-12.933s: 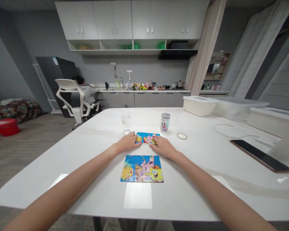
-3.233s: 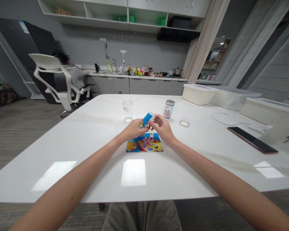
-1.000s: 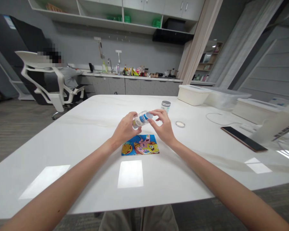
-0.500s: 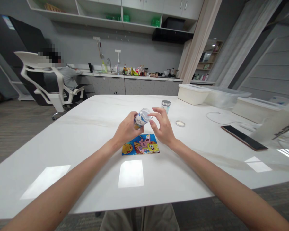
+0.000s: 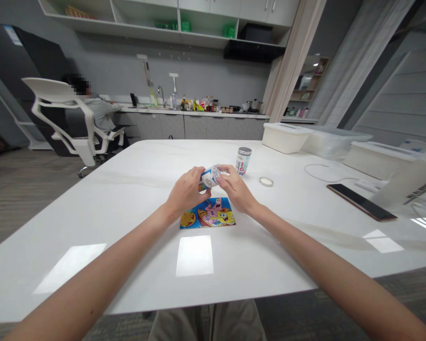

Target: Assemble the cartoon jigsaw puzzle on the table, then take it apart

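Note:
A clear jar with a white and blue label lies tilted between my hands, its mouth end to the right. My left hand is wrapped round its lower part. At the mouth end, my right hand has its thumb and fingers closed on the clear rim; whether a fingertip is inside is hard to see. Below the jar lies a colourful cartoon picture, flat on the white table. A second labelled jar with a grey lid stands upright behind my right hand. Right of it rests a round silver-rimmed lid.
On the right are a dark phone-like slab, a white cable, and several bins, including a cream one. A person sits in a white chair at the back left. Bottles line the far counter.
My right hand has closed in on the jar's mouth and now touches it. The jar has tipped further towards the right. My left hand keeps its hold.

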Available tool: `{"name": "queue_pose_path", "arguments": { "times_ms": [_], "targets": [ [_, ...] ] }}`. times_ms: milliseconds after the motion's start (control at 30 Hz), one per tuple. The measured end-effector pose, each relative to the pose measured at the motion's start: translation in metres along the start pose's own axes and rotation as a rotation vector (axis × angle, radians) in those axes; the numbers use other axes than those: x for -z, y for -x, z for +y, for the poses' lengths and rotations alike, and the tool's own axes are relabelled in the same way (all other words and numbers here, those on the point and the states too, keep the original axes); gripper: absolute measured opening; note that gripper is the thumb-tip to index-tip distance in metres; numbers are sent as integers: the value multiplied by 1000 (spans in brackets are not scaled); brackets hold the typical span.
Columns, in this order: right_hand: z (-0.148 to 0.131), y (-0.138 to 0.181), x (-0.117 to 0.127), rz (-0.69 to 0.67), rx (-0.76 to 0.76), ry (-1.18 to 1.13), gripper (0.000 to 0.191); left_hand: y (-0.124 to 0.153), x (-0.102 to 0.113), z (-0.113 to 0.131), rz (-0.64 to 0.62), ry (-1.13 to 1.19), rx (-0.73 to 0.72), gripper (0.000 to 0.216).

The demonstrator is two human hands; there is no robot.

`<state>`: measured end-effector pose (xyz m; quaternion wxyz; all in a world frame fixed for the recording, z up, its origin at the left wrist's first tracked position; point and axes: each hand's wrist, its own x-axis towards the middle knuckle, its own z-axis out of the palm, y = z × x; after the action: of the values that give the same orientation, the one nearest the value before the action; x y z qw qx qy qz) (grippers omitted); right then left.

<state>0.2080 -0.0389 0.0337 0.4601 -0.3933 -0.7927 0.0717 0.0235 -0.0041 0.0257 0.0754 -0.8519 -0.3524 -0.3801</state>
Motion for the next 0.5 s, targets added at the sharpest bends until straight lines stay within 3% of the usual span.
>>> {"name": "queue_pose_path", "arguments": {
  "times_ms": [267, 500],
  "targets": [
    [4, -3, 4, -47, 105, -13, 22, 2, -2, -3, -44, 47, -33, 42],
    [9, -3, -1, -16, -32, -135, 22, 1, 3, -3, -64, 11, -88, 41]
  ]
}}
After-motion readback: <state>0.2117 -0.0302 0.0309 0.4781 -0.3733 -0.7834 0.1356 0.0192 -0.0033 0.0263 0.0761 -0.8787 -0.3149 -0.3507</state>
